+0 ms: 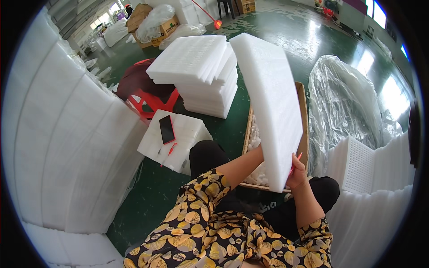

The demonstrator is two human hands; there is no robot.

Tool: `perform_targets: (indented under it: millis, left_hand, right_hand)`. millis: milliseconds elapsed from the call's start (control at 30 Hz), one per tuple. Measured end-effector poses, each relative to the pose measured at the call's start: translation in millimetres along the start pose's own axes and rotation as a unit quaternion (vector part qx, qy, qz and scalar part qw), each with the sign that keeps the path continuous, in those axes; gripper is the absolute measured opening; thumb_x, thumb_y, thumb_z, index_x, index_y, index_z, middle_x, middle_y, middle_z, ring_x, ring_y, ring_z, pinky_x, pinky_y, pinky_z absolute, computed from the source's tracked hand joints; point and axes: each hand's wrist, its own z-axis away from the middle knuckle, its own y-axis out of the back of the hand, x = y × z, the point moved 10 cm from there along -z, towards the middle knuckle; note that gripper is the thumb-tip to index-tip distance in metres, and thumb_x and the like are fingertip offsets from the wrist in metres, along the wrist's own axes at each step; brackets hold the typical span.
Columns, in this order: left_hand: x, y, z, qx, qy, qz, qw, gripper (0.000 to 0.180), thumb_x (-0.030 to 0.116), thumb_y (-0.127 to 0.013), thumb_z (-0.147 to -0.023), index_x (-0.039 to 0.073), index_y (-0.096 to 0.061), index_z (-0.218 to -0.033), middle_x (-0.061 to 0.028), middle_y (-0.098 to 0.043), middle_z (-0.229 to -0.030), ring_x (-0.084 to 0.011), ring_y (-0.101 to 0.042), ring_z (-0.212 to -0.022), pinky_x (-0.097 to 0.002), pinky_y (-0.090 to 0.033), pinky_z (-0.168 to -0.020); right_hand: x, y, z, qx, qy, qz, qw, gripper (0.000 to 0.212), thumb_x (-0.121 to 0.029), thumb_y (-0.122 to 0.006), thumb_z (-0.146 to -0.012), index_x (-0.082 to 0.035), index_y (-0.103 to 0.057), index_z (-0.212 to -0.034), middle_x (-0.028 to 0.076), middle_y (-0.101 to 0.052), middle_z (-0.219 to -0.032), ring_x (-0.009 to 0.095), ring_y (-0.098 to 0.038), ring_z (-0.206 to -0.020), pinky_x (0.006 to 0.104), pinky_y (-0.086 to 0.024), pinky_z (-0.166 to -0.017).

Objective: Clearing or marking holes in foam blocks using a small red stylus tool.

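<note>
A thick white foam slab (272,98) stands tilted on edge in front of me, over an open cardboard box (304,102). My right hand (296,174) is closed round a red pen (300,156) and rests at the slab's lower right edge. My left forearm reaches behind the slab's left side. Of my left hand (259,154) only the part near the wrist shows, and its fingers are hidden by the foam. Small white foam pieces (257,176) lie in the box below.
On the left, a white foam block (187,129) bears a phone (167,129) and another red pen (171,149). Beyond it are stacked foam sheets (192,53) and a red stool (156,103). Tall foam stacks (67,134) flank me; clear plastic wrap (342,102) lies right.
</note>
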Motion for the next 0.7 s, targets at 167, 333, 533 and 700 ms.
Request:
perform_targets:
  millis: [167,333,533,700]
  left_hand:
    - [-2,-39,47,0.120,0.036,-0.101,0.987,0.064,0.049,-0.045,-0.089,0.007,-0.039,-0.136,-0.0168,-0.057,-0.119,-0.0308,-0.057,-0.106,-0.0480,-0.047,-0.090]
    - [24,-24,26,0.070,-0.145,-0.470,0.868,0.044,0.037,-0.052,-0.088,0.007,-0.051,-0.121,-0.0139,-0.059,-0.115,-0.0282,-0.058,-0.101,-0.0508,-0.044,-0.090]
    - [35,-51,84,0.029,-0.404,-0.850,0.336,0.013,0.011,-0.062,-0.081,0.007,-0.063,-0.093,-0.0071,-0.065,-0.090,-0.0229,-0.059,-0.075,-0.0436,-0.037,-0.093]
    - [52,-146,166,-0.009,-0.566,-0.708,0.422,0.019,0.000,-0.058,-0.078,0.005,-0.059,-0.097,-0.0046,-0.064,-0.088,-0.0168,-0.055,-0.072,-0.0372,-0.035,-0.094]
  right_hand:
    - [-2,-4,4,0.022,0.024,-0.008,0.999,0.043,-0.028,-0.046,-0.096,0.001,-0.045,-0.129,0.014,-0.065,-0.104,0.022,-0.066,-0.077,0.0295,-0.053,-0.067]
    - [-26,11,-5,-0.103,0.052,-0.016,0.993,0.049,-0.025,-0.051,-0.094,0.001,-0.038,-0.133,0.018,-0.054,-0.127,0.024,-0.058,-0.109,0.0368,-0.045,-0.094]
    - [-100,11,-28,-0.018,0.138,0.066,0.988,0.030,-0.032,-0.049,-0.096,-0.004,-0.059,-0.101,-0.004,-0.047,-0.050,0.006,-0.034,-0.038,0.0199,-0.034,-0.041]
    - [-162,33,-42,0.003,0.200,0.052,0.978,0.022,-0.030,-0.052,-0.095,-0.011,-0.058,-0.087,-0.003,-0.045,-0.049,0.007,-0.033,-0.037,0.0214,-0.029,-0.039]
